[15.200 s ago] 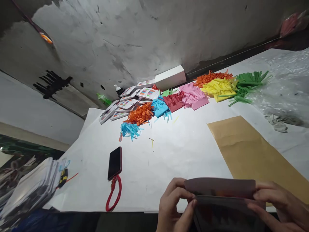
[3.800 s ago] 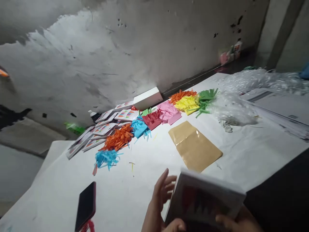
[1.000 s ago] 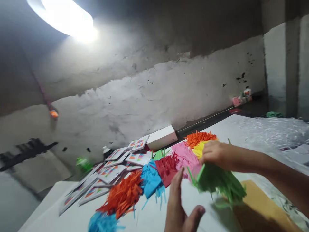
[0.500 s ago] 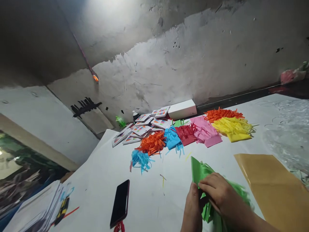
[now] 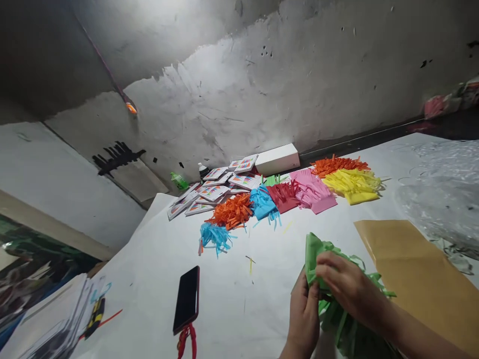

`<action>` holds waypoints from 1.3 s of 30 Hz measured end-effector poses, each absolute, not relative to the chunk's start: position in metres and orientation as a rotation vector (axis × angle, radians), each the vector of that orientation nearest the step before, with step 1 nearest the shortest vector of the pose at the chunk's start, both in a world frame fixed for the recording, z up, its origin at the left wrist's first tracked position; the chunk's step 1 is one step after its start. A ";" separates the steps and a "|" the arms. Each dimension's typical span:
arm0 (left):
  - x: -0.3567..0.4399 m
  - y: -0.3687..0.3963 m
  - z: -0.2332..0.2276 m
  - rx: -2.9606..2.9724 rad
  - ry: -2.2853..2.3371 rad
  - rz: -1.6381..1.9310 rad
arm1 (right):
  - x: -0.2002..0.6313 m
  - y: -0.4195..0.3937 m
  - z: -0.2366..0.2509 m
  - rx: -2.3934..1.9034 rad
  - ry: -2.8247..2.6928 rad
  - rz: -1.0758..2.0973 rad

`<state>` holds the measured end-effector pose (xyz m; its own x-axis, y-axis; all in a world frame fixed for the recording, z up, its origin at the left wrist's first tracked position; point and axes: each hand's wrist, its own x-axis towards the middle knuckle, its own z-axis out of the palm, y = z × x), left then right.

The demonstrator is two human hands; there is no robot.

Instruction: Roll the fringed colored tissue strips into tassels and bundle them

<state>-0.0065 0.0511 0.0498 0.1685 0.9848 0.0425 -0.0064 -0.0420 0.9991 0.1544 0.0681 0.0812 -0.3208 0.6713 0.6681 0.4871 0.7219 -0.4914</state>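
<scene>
Green fringed paper bundle (image 5: pixel 314 249) sits above the white worktop (image 5: pixel 232 309), pinched between the left hand (image 5: pixel 305 311) and right hand (image 5: pixel 346 286), both closed on it. Thin strips could tear or tangle if pulled hard.

The dark-fronted card pack held in both hands earlier is gone from them. The green fringed paper bundle (image 5: pixel 333 279), which lay at the far end of the coloured row beside the yellow pile (image 5: pixel 352 184), now sits between the left hand (image 5: pixel 305 311) and the right hand (image 5: pixel 348 286), near the front of the desk (image 5: pixel 262 279).
</scene>
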 end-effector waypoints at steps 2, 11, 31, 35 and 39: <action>-0.004 0.051 0.049 1.291 1.054 1.130 | 0.156 0.064 0.077 -0.836 -2.021 0.155; -0.002 0.052 0.043 1.332 1.104 1.108 | 0.154 0.061 0.058 -0.824 -2.024 0.015; -0.010 0.070 0.039 2.300 1.417 1.242 | 0.177 0.095 0.110 -1.118 -2.121 0.374; -0.006 0.072 0.042 2.703 1.399 1.500 | 0.185 0.100 0.115 -1.211 -2.005 0.402; -0.002 0.075 0.058 2.827 1.532 1.378 | 0.186 0.100 0.110 -1.150 -1.988 0.363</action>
<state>-0.0015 0.0753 0.0577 0.3281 0.5477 0.7696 0.8230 -0.5657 0.0518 0.1858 0.0999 0.1101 -0.2724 0.8262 0.4931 0.5987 0.5467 -0.5853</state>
